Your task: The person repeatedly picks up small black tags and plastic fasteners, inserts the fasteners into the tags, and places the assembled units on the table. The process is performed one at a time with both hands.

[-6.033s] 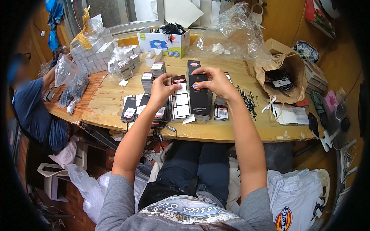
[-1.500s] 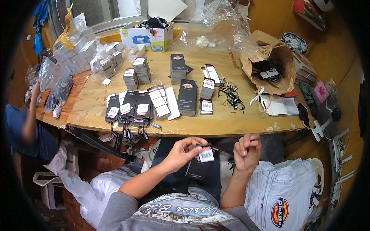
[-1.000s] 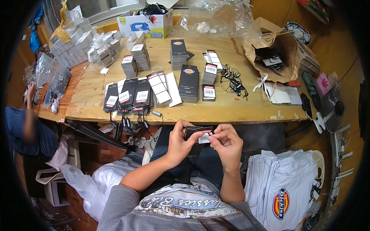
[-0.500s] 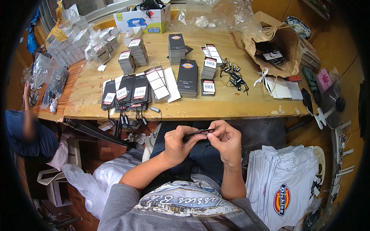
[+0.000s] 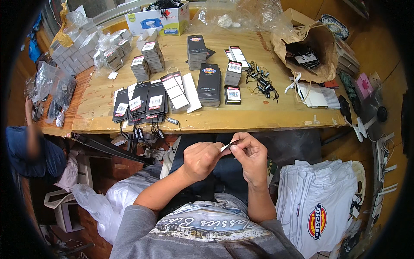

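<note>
In front of my lap, below the table's front edge, both my hands hold small hang tags, seen almost edge-on with a white face and a dark edge. My left hand is closed round their left end. With thumb and fingertips, my right hand pinches the right end. How many pieces are held is hidden by the fingers. On the table above lie a tall stack of black hang tags, finished tags with black strings overhanging the edge, and tags with white blank panels.
Small barcode card stacks and loose black strings lie on the table. Behind them stand an iron box and an open paper bag. Folded white shirts are piled at right. Another person sits at left.
The held tags have tilted, now showing a white face. My left hand has turned, its fingers curling over the end, while my right hand keeps its pinch and shifts slightly.
</note>
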Demonstrator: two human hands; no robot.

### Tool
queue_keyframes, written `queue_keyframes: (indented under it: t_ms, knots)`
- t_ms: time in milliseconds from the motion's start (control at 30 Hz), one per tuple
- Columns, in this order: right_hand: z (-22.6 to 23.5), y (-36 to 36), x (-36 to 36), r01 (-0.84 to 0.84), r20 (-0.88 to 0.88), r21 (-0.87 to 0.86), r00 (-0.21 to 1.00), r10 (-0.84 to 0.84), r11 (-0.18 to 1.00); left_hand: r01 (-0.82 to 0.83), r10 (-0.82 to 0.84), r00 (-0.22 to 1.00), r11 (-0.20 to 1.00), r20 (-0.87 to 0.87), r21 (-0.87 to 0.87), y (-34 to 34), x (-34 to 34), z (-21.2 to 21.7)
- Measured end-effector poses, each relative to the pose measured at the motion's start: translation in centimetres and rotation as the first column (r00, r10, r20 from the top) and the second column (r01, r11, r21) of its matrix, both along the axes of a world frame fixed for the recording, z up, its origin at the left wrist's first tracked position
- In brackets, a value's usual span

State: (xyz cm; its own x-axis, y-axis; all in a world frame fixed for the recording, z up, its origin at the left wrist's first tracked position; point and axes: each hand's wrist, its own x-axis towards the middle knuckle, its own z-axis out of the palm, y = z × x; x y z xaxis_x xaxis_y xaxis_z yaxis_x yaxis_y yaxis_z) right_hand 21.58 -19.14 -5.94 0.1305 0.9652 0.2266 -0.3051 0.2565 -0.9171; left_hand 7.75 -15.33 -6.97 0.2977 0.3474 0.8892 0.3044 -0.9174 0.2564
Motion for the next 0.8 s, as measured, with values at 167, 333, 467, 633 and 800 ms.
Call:
queue_keyframes:
  t_ms: [167,333,467,633,800]
  knots:
    - [-0.4,0.0,-0.6,0.092,0.073,0.032,0.993,-0.094,0.995,-0.015,0.015,0.999,1.0,-0.045,-0.001,0.0,-0.1,-0.2]
    - [0.2,-0.1,-0.4,0.216,0.406,0.196,0.87,-0.279,0.957,-0.006,0.004,0.998,0.999,-0.067,-0.032,-0.1,-0.1,-0.4]
    - [-0.5,0.7,0.7,0.214,0.378,0.21,0.882,-0.281,0.954,0.185,-0.23,0.973,0.784,0.0,-0.593,-1.0,-0.1,0.9]
    - [-0.3,0.0,1.1,0.197,0.27,0.154,0.934,-0.233,0.968,0.177,-0.119,0.984,0.585,0.132,-0.792,-0.9,-0.2,1.5]
    - [0.9,-0.7,0.7,0.211,0.432,0.29,0.841,-0.325,0.933,0.15,-0.013,0.982,0.658,0.188,-0.738,-1.3,-0.1,1.8]
